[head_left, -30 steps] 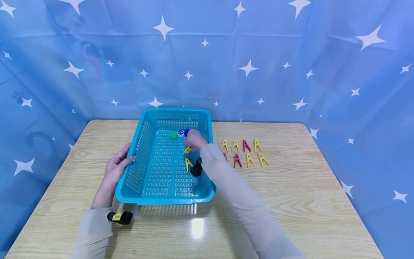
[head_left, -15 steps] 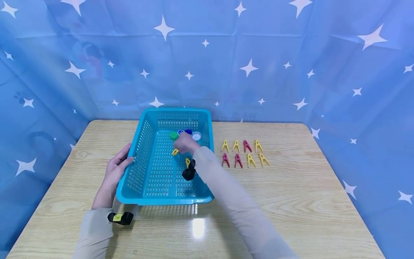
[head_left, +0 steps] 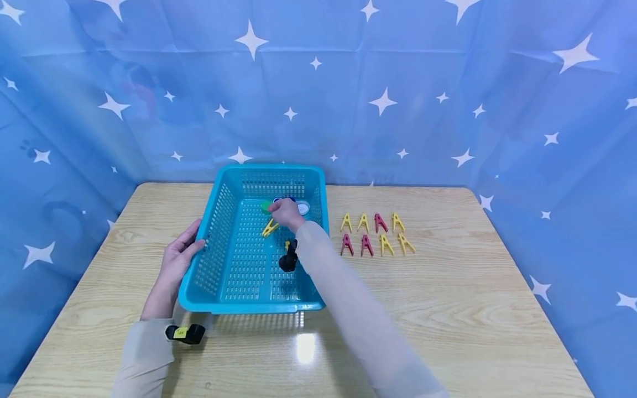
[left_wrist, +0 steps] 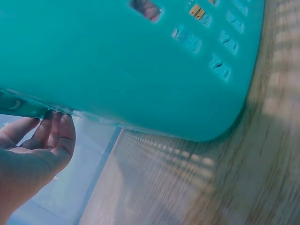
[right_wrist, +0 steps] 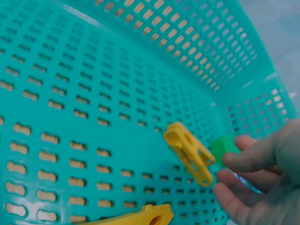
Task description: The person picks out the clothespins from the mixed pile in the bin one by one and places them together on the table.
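Observation:
My left hand (head_left: pixel 180 251) grips the left rim of the turquoise plastic basket (head_left: pixel 249 308), thumb over the edge. In the left wrist view its fingertips meet the rim. My right hand (head_left: pixel 286 212) is inside the basket, fingers loosely bent and apart. Just by its fingertips lies a yellow clothespin (right_wrist: pixel 187 152), tilted on the basket floor. A green bottle cap (right_wrist: pixel 222 149) is right at the thumb and index finger; whether they touch it I cannot tell. Another yellow clothespin (right_wrist: pixel 140 218) lies nearer the wrist. Behind the hand are a white cap (head_left: pixel 303 208) and partly hidden blue caps (head_left: pixel 291 198).
Right of the basket, yellow clothespins (head_left: pixel 385 245) and red clothespins (head_left: pixel 366 245) stand in two rows on the wooden table (head_left: pixel 473 304). A blue star-patterned curtain (head_left: pixel 423 66) hangs behind and at both sides of the table.
My right hand has moved left inside the basket, carrying a yellow clothespin, and has let go of it. The white cap has come into view. My left hand stays on the rim.

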The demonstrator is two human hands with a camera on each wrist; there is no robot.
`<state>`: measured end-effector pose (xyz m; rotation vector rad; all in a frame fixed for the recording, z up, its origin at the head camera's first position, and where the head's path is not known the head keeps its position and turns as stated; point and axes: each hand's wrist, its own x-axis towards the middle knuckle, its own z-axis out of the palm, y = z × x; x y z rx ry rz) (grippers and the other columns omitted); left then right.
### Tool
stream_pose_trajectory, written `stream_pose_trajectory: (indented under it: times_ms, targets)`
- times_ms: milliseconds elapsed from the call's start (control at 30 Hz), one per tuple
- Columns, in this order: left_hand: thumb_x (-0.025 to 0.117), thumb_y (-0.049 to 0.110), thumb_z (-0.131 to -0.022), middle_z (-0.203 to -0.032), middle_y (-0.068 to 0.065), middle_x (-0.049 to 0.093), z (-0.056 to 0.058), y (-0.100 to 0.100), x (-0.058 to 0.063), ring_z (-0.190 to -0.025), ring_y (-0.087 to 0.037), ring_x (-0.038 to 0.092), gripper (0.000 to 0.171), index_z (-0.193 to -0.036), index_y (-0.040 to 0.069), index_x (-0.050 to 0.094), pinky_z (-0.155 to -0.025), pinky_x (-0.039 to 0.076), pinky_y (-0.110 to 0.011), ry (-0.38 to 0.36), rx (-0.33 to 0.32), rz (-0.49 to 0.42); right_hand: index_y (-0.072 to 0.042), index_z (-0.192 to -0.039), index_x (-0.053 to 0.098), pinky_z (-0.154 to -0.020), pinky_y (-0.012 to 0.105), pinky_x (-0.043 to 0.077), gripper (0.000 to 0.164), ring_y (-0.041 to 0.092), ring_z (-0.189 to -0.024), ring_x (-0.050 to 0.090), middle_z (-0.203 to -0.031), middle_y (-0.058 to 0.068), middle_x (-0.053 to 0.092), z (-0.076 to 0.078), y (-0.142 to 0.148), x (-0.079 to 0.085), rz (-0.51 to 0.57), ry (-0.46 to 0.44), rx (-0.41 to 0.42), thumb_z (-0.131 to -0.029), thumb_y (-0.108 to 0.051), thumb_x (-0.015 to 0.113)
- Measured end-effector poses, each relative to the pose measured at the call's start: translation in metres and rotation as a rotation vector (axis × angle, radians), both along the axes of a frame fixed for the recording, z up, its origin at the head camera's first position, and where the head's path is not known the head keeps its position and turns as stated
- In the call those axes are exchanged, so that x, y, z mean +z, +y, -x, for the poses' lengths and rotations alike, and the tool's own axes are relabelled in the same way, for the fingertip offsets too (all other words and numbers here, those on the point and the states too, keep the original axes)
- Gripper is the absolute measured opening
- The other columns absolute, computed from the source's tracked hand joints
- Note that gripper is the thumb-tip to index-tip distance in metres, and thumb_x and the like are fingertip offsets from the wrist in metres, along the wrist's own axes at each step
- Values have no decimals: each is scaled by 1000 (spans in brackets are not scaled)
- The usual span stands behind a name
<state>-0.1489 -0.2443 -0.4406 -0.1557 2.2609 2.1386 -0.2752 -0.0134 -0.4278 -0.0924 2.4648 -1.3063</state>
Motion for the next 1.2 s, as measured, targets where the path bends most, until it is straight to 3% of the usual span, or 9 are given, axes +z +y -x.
stream_pose_trajectory:
  times_ms: [233, 433, 667, 1067, 1200]
  targets:
    - [49, 20, -98, -153, -9, 24, 1, 0, 0, -137, -28, 26, 55, -148, 15, 27, -98, 39, -23, 3, 0, 3, -8, -119, 65, -94, 38, 43, 34, 24, -114, 51, -122, 8, 60, 1, -1, -8, -64, -71, 67, -92, 4, 48]
    - [50, 21, -98, -154, -8, 23, 1, 0, 1, -138, -28, 25, 56, -148, 15, 27, -100, 37, -27, 3, -5, -8, -6, -116, 65, -81, 31, 49, 34, 21, -101, 55, -114, 7, 63, -1, -1, -16, -44, -23, 52, -88, 8, 52]
    - [51, 22, -97, -153, -11, 25, 1, 0, 0, -137, -29, 27, 56, -147, 11, 28, -91, 42, -17, 25, -7, -6, -5, -115, 66, -70, 26, 48, 36, 19, -90, 55, -110, 8, 63, -2, -4, -24, -63, 34, 46, -84, 11, 54]
    - [51, 22, -98, -152, -11, 26, 2, -1, -1, -136, -28, 28, 55, -147, 12, 29, -88, 43, -15, 35, -12, -3, -4, -103, 69, -82, 31, 49, 24, 20, -92, 56, -102, 7, 64, -1, -5, -21, -81, 55, 33, -82, 8, 63]
    - [51, 21, -98, -152, -12, 26, 2, -1, -2, -136, -28, 28, 55, -147, 11, 29, -89, 42, -15, 38, -8, -2, -4, -96, 70, -78, 29, 50, 18, 19, -89, 56, -96, 5, 64, -2, -7, -14, -52, 88, 23, -80, 3, 69]
